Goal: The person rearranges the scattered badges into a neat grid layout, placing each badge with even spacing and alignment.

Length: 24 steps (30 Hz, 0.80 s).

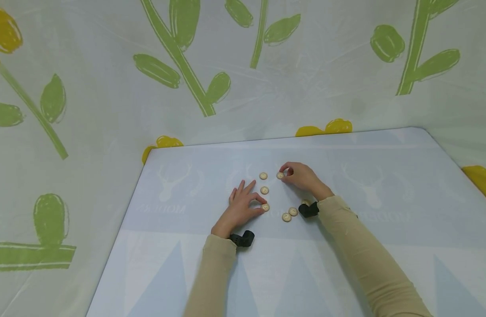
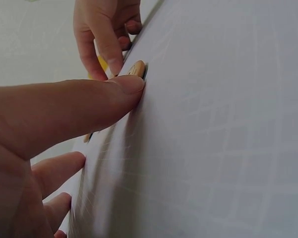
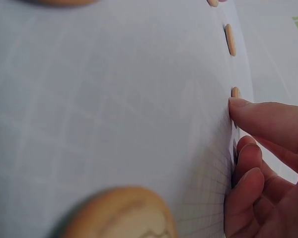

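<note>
Several round cream wooden buttons lie on the pale table. My left hand (image 1: 243, 206) pinches a button (image 1: 265, 207) between thumb and index finger, its other fingers spread on the table. That button (image 2: 137, 68) shows past the thumb tip in the left wrist view. Farther back, my right hand (image 1: 302, 177) pinches another button (image 1: 280, 175) at its edges, the remaining fingers curled in. Left of it, one button (image 1: 263, 175) lies at the back, and a second button (image 1: 264, 190) sits between that one and my left hand's button, forming a column.
Two touching buttons, a nearer one (image 1: 286, 217) and a farther one (image 1: 293, 211), lie below the right forearm's wrist camera (image 1: 308, 209). Another button (image 1: 306, 202) is partly hidden by that wrist. A patterned cloth (image 1: 258, 105) hangs behind the table (image 1: 179, 273).
</note>
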Each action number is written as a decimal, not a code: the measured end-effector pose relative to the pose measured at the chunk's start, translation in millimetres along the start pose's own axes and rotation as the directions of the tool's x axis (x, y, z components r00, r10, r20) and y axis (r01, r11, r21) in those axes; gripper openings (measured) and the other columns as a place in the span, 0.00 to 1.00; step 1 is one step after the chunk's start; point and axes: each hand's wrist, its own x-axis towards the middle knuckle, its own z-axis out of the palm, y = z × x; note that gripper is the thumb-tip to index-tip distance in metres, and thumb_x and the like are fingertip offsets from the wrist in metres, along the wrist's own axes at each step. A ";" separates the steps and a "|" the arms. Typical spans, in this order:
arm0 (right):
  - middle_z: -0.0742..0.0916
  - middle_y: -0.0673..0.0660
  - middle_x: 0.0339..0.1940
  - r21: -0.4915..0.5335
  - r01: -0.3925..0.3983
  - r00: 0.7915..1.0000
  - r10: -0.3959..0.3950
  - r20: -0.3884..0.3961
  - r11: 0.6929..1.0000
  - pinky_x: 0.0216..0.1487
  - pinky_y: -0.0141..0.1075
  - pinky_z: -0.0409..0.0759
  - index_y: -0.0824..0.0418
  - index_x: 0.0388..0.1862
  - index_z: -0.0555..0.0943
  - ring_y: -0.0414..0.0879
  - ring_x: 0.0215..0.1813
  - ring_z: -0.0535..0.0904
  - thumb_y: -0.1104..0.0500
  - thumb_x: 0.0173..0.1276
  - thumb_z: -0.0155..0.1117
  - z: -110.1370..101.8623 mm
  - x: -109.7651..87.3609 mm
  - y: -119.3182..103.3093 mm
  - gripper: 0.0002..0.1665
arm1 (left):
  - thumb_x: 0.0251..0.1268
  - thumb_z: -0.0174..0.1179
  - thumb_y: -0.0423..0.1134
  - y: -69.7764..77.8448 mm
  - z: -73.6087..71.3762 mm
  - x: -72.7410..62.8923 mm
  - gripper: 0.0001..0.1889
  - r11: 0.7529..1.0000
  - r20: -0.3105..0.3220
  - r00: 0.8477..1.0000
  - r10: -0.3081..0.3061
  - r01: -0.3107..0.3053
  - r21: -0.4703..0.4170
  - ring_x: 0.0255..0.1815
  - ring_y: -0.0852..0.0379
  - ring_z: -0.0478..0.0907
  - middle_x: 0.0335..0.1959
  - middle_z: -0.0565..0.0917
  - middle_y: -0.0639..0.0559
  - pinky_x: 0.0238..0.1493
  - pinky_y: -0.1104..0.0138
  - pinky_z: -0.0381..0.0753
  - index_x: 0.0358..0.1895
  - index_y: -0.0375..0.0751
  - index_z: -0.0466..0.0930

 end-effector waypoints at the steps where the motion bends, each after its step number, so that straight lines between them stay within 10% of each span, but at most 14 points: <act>1: 0.77 0.56 0.32 0.000 0.000 1.000 0.000 0.000 1.000 0.33 0.38 0.67 0.55 0.46 0.76 0.49 0.34 0.70 0.57 0.60 0.61 0.1 0.2 0.0 0.15 | 0.52 0.63 0.48 0.1 -0.2 0.0 0.06 1.000 0.000 1.000 -0.001 0.001 0.000 0.70 0.48 0.33 0.70 0.52 0.52 0.63 0.50 0.33 0.35 0.59 0.80; 24: 0.77 0.55 0.33 0.001 -0.005 1.000 0.005 0.010 1.000 0.35 0.38 0.66 0.53 0.46 0.77 0.49 0.35 0.69 0.54 0.59 0.62 -0.1 1.5 1.5 0.15 | 0.52 0.63 0.47 0.0 -0.8 -0.4 0.07 1.000 -0.011 1.000 0.018 -0.018 0.000 0.70 0.46 0.34 0.69 0.52 0.50 0.63 0.49 0.34 0.35 0.57 0.80</act>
